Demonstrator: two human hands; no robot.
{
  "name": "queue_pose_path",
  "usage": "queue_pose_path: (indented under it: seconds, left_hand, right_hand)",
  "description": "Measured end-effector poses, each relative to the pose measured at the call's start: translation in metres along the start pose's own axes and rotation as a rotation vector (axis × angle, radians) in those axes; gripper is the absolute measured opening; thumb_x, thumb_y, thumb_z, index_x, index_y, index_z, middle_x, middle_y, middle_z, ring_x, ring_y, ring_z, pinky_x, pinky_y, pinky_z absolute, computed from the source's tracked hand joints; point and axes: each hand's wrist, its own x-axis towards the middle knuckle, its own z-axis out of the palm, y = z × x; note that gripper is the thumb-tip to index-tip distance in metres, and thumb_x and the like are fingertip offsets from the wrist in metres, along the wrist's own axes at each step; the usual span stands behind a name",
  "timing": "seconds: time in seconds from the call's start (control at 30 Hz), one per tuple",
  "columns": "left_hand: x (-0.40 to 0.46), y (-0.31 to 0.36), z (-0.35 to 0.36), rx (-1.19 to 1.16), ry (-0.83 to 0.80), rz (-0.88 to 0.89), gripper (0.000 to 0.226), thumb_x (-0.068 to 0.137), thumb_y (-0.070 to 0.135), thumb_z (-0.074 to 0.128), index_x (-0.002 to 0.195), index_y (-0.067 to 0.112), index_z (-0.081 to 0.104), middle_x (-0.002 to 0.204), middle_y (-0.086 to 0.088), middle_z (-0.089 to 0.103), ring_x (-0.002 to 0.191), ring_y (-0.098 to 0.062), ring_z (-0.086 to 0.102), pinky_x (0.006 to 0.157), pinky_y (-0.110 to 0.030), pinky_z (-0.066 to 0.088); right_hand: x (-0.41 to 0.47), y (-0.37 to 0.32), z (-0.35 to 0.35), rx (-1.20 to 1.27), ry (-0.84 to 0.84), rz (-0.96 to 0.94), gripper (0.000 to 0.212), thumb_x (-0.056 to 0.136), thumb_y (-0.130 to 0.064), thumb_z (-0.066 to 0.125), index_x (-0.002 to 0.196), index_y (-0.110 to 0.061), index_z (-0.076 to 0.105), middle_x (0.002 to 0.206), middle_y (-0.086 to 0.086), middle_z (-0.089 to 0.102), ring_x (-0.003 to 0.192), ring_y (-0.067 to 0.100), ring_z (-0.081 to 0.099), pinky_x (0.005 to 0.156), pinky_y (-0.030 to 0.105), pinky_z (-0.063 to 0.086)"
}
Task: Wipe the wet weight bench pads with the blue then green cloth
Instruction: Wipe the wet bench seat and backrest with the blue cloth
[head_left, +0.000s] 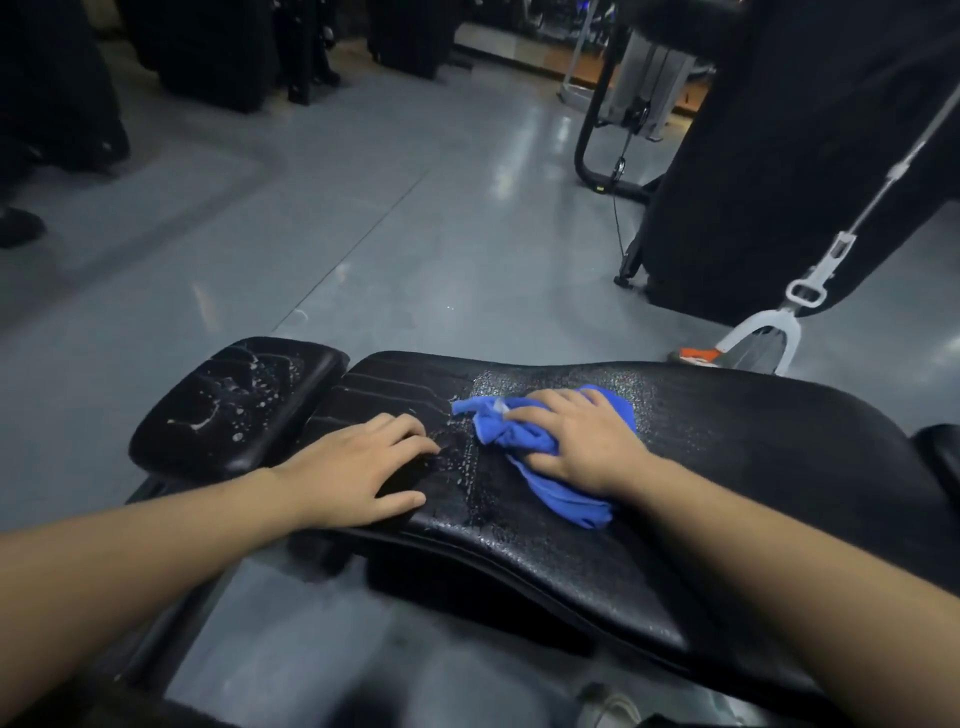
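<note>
The long black bench pad (727, 457) runs across the lower half of the view, with water droplets over its left and middle part. My right hand (582, 441) presses the bunched blue cloth (545, 467) flat against this pad with fingers spread. My left hand (358, 467) rests on the pad's left end, fingers relaxed, holding nothing. To the left sits the smaller black seat pad (234, 405), covered with water drops and streaks. No green cloth is in view.
Grey gym floor (363, 234) stretches beyond the bench. A white mop or squeegee handle (810, 291) leans at the right beside a large black machine (779, 156). Dark equipment stands along the back and far left.
</note>
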Motion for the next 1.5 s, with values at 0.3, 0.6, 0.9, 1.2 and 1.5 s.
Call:
queue_pose_path:
  seconds: [0.3, 0.6, 0.9, 1.2, 1.5]
  left_hand:
    - [0.001, -0.012, -0.001, -0.004, -0.008, 0.037, 0.06, 0.092, 0.064, 0.045, 0.142, 0.033, 0.039, 0.136, 0.013, 0.037, 0.119, -0.009, 0.042, 0.1, -0.025, 0.04]
    - [-0.011, -0.027, -0.007, 0.059, -0.051, 0.017, 0.056, 0.094, 0.06, 0.046, 0.143, 0.034, 0.038, 0.136, 0.013, 0.037, 0.121, -0.009, 0.041, 0.097, -0.031, 0.045]
    - [-0.034, -0.042, -0.01, 0.013, -0.042, -0.049, 0.053, 0.093, 0.059, 0.048, 0.14, 0.037, 0.038, 0.135, 0.016, 0.034, 0.122, -0.006, 0.04, 0.091, -0.021, 0.041]
    - [-0.04, -0.057, -0.007, -0.028, -0.032, -0.055, 0.054, 0.092, 0.06, 0.049, 0.14, 0.04, 0.036, 0.135, 0.02, 0.031, 0.123, -0.002, 0.037, 0.092, -0.025, 0.046]
    - [-0.043, -0.056, -0.009, -0.027, -0.056, -0.103, 0.053, 0.094, 0.053, 0.054, 0.141, 0.036, 0.038, 0.136, 0.017, 0.032, 0.126, -0.004, 0.037, 0.09, -0.021, 0.04]
  right_hand:
    - [0.069, 0.025, 0.006, -0.023, 0.022, 0.375, 0.05, 0.092, -0.059, 0.041, 0.137, -0.038, 0.051, 0.13, 0.001, 0.055, 0.122, 0.028, 0.05, 0.104, 0.049, 0.031]
    - [0.022, -0.03, 0.001, 0.027, -0.005, 0.164, 0.077, 0.072, -0.065, 0.021, 0.137, -0.038, 0.051, 0.136, -0.001, 0.052, 0.13, 0.026, 0.043, 0.109, 0.05, 0.024]
    - [-0.004, -0.035, 0.006, 0.145, -0.035, -0.195, 0.051, 0.081, -0.05, 0.057, 0.132, -0.046, 0.054, 0.133, -0.011, 0.053, 0.125, 0.016, 0.047, 0.106, 0.045, 0.032]
    - [0.104, -0.033, 0.014, 0.076, -0.032, 0.077, 0.056, 0.087, -0.058, 0.042, 0.14, -0.043, 0.049, 0.136, -0.006, 0.052, 0.13, 0.022, 0.044, 0.107, 0.045, 0.028]
    - [0.047, -0.048, 0.003, 0.198, -0.062, -0.219, 0.051, 0.078, -0.051, 0.057, 0.129, -0.044, 0.062, 0.135, -0.004, 0.056, 0.125, 0.022, 0.049, 0.107, 0.045, 0.03]
